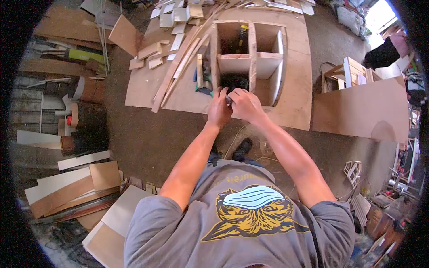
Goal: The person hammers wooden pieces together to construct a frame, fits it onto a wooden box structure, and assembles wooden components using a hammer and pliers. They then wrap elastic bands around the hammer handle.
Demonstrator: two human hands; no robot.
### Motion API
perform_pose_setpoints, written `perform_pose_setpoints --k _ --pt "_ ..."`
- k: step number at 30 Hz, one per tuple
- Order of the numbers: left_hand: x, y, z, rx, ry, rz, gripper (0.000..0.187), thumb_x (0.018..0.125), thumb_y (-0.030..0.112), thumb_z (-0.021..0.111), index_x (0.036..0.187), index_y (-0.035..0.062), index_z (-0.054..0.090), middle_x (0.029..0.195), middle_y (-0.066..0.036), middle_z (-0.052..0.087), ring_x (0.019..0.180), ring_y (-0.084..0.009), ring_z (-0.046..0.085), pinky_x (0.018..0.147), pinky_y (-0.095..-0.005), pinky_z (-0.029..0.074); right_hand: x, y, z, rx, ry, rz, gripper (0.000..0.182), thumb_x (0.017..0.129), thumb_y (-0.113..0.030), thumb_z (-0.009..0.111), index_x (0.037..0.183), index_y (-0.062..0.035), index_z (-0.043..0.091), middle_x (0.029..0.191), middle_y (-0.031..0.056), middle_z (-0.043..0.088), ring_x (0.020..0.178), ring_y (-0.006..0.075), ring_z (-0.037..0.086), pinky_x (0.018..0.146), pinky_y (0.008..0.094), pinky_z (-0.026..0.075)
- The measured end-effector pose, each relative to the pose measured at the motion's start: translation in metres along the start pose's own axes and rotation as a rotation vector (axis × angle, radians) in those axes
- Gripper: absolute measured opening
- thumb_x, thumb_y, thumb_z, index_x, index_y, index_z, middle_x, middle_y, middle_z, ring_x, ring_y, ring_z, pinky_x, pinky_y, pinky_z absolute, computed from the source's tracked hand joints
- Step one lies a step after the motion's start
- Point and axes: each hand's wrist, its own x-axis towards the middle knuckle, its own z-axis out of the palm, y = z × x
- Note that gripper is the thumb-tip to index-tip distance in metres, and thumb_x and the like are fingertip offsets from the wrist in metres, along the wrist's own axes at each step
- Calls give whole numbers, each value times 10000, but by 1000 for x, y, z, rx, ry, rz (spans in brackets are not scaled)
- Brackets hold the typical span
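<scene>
Your left hand & right hand are together at the near edge of the wooden box frame, fingers closed round a small dark tool; can't tell exactly what it is. Frame has 4 compartments & lies flat on a plywood sheet on the floor. Yellow-handled tool sits in the far-left compartment. Loose wood strips lie just left of the frame; offcut pile beyond.

Two hands; one four-compartment wooden frame
</scene>
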Motion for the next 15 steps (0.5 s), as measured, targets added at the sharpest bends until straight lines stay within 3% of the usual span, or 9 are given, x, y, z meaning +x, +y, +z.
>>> perform_pose_setpoints --k 3,4,7,13,15 --pt "-6 -11 -27 -110 17 -33 494 831 50 731 1299 13 576 1255 -231 611 1093 -451 628 881 -500 548 7 -34 -1 93 82 113 128 855 -104 663 976 -72 689 959 101 665 931 307 671 792 419 561" --pt "-8 -18 -34 -102 53 -74 450 851 66 732 1278 20 598 1195 -220 643 1010 -438 650 855 -492 549 9 -39 6 114 97 106 139 873 -117 672 1001 -67 696 974 104 674 937 309 675 801 418 560" --pt "-15 -43 -62 -194 26 -155 450 855 90 747 1278 31 605 1218 -218 643 1004 -435 656 844 -484 551 22 -64 27 114 113 93 137 880 -119 671 1003 -63 695 981 111 681 934 319 675 804 422 559" --pt "-40 -142 -127 -166 0 -209 468 850 178 783 1270 42 627 1277 -226 633 1133 -415 641 911 -479 537 73 -136 100 88 21 76 167 894 -140 662 1035 -56 694 1000 123 691 946 340 678 810 434 554" --pt "-55 -187 -150 -145 -80 -341 523 840 211 794 1300 44 611 1311 -233 615 1182 -415 614 957 -485 521 88 -161 139 82 -76 135 213 889 -159 669 1076 -57 687 1020 131 687 966 356 673 833 443 553"
